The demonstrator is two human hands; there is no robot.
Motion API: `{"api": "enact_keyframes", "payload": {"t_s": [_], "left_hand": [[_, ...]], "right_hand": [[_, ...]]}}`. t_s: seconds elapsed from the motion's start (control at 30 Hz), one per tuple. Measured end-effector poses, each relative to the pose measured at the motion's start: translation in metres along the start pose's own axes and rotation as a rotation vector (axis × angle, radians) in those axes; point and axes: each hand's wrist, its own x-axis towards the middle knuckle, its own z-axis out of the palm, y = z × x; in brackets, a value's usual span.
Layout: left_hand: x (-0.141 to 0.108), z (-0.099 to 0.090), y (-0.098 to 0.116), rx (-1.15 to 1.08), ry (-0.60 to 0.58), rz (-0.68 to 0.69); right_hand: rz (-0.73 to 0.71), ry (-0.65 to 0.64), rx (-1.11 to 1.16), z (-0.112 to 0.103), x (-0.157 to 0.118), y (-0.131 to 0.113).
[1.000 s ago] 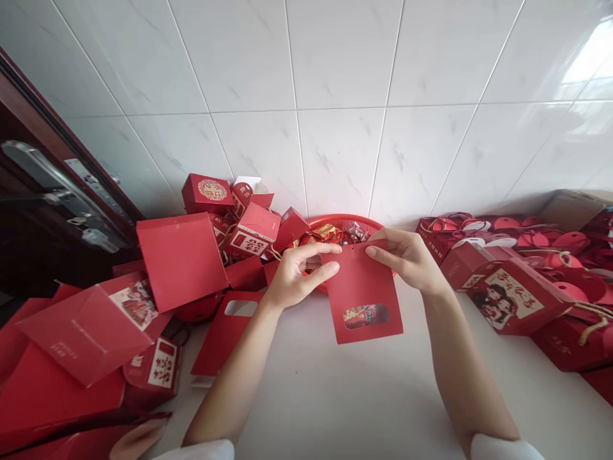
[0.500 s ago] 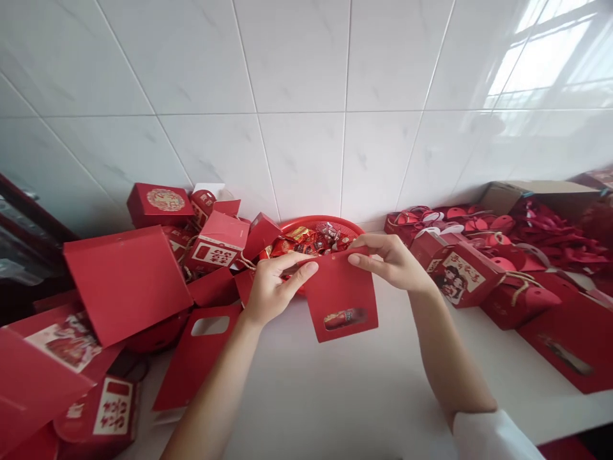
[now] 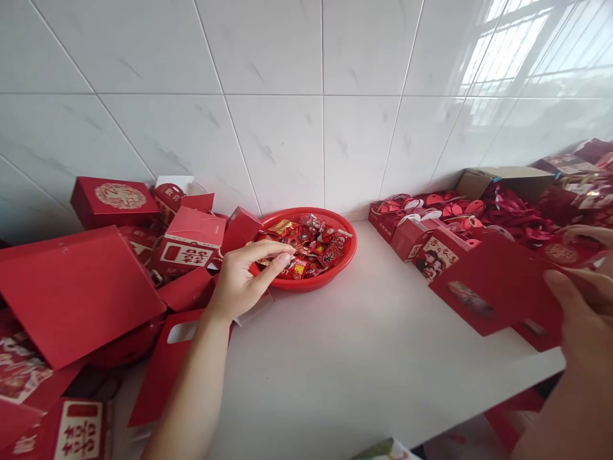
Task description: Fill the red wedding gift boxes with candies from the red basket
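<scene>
My left hand [image 3: 246,276] is in front of the red basket [image 3: 352,252] of wrapped sweets [image 3: 311,248]. Its thumb and forefinger are pinched together, with a tiny pale spot at the tips that is too small to name. At the right edge, my right hand [image 3: 582,294] grips a red box [image 3: 498,278] by its top edge. The box has an oval window in its lower part and hangs tilted over the boxes on the right.
Red boxes [image 3: 76,287] lie in a heap on the left. More rope-handled boxes [image 3: 435,252] and an open carton [image 3: 507,176] of dark red items stand at the right, near the tiled wall [image 3: 272,140]. The white table [image 3: 335,358] has its front edge at lower right.
The red box has gone from the middle to the far right in my right hand. My left hand has let go of it and stays beside the basket. The view has shifted to the right.
</scene>
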Motion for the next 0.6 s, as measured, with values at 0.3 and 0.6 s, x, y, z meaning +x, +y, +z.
{"api": "enact_keyframes", "payload": {"t_s": [0.3, 0.6], "left_hand": [[-0.001, -0.016, -0.002, 0.144, 0.027, 0.002], [-0.004, -0.023, -0.002, 0.166, 0.017, 0.054]], "right_hand": [[0.319, -0.042, -0.169, -0.008, -0.008, 0.043], [0.246, 0.015, -0.035, 0.018, -0.002, 0.085]]}}
